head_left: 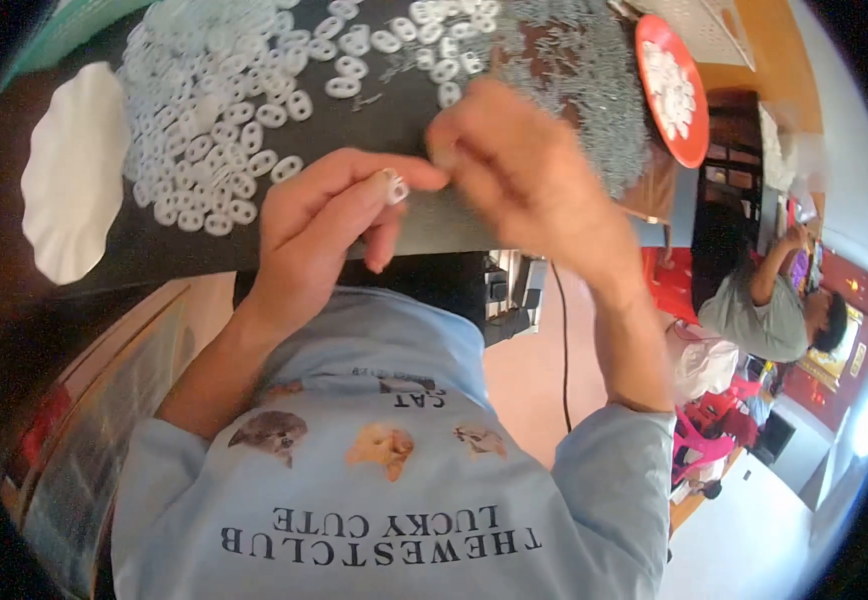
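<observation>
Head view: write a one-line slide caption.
Left hand pinches a small white piece, right hand alongside, loose white pieces beyond.

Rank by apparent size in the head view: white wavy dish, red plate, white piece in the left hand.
1. White wavy dish
2. Red plate
3. White piece in the left hand, partly covered

Right hand: blurred; any held item cannot be discerned.
White piece: partly covered by the left hand.
Green basket: cut off by the upper edge.

1 grey-shirted person (off to the right), 1 black cable against a pinkish floor.
</observation>
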The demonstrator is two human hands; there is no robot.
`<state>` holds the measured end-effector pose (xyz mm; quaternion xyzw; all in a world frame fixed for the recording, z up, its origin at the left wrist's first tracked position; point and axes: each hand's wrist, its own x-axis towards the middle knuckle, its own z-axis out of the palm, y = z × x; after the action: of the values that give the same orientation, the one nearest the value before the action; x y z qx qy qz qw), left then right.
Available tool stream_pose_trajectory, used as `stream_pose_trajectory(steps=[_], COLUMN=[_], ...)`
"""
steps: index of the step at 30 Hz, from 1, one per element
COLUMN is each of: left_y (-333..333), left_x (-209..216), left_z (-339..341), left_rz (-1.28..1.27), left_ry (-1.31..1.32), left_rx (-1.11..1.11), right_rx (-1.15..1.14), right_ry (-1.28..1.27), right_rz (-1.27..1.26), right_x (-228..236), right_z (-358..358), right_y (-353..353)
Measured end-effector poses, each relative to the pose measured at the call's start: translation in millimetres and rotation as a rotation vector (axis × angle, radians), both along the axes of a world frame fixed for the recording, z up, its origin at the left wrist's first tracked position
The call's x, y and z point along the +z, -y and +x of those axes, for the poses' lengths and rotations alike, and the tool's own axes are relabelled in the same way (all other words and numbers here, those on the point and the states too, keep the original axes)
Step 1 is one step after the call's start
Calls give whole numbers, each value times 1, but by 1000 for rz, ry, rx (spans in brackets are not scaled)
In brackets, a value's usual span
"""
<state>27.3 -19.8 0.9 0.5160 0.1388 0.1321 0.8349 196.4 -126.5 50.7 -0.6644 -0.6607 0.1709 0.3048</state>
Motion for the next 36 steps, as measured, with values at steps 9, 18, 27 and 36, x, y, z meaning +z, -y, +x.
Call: stream_pose_trajectory(steps=[9, 18, 27, 36], left_y=[2, -2, -9, -12], left_x=[-2, 0, -5, -10], left_z=[-3, -12, -17, -12], left_rz=[-74, 11, 336, 304], left_ry=[163, 176, 140, 87], left_rx=[134, 40, 3, -27], right_rx=[-228, -79, -99, -105], right_ry=[107, 225, 434, 306], right_rz=[-46, -63, -137, -30], right_x=[-1, -6, 1, -10], right_z=[23, 3, 19, 37], right_y=[10, -27, -53, -51])
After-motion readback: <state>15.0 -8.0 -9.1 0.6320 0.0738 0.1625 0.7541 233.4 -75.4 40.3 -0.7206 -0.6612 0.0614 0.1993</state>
